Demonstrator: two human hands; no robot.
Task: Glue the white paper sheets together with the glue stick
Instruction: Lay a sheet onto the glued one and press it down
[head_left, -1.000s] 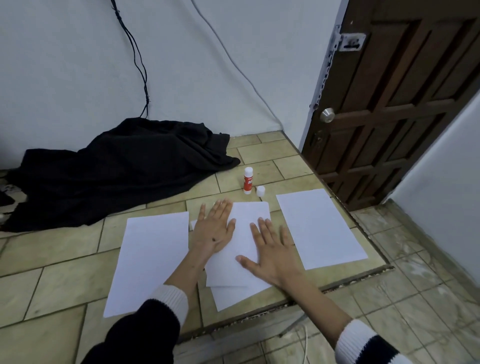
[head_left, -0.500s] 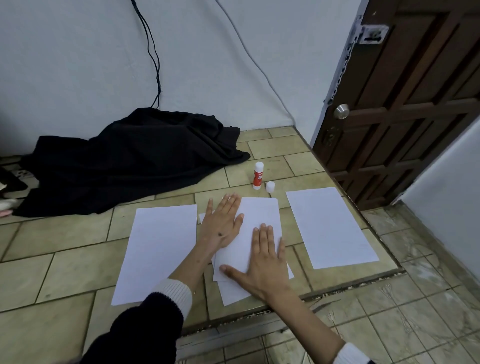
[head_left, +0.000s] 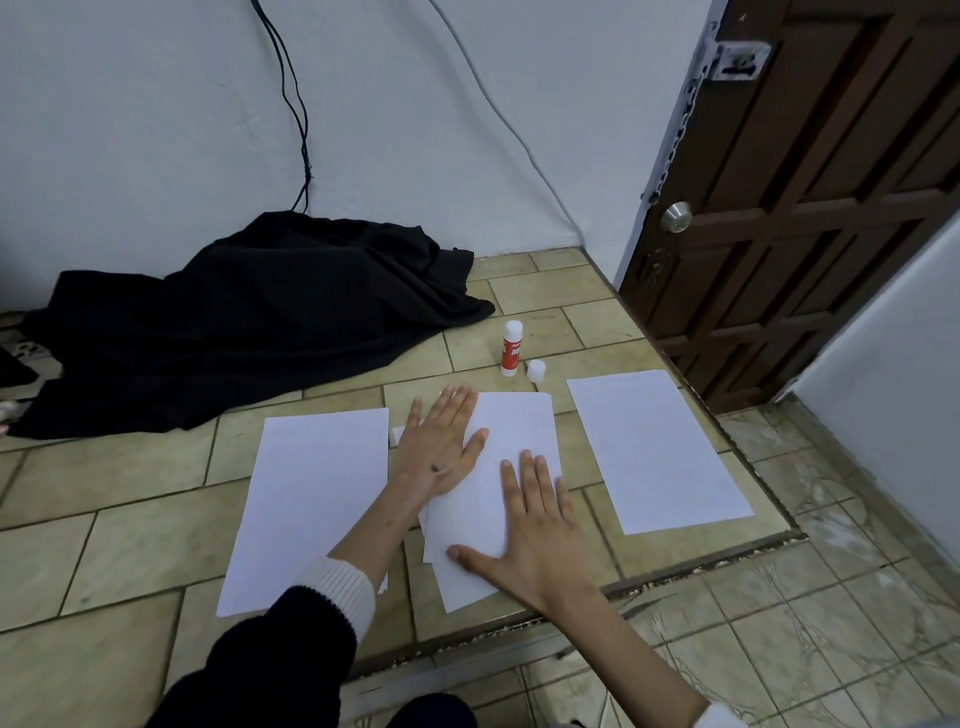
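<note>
Both my left hand (head_left: 439, 449) and right hand (head_left: 540, 525), grip open, press flat the thin, floppy white paper sheets (head_left: 511, 441), just before the upright red-and-white glue stick (head_left: 511, 355); I'd judge them light, slippery, best lifted by corners.

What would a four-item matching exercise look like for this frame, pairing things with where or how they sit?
Things:
1. glue stick
2. cap
3. black cloth
4. right hand

Places or states:
A. heaped on the tiles by the wall
B. flat on the middle sheets
C. standing upright, uncapped, beyond the sheets
D. small, white, on the tile just right of the stick

Pairs: 1-C, 2-D, 3-A, 4-B
</note>
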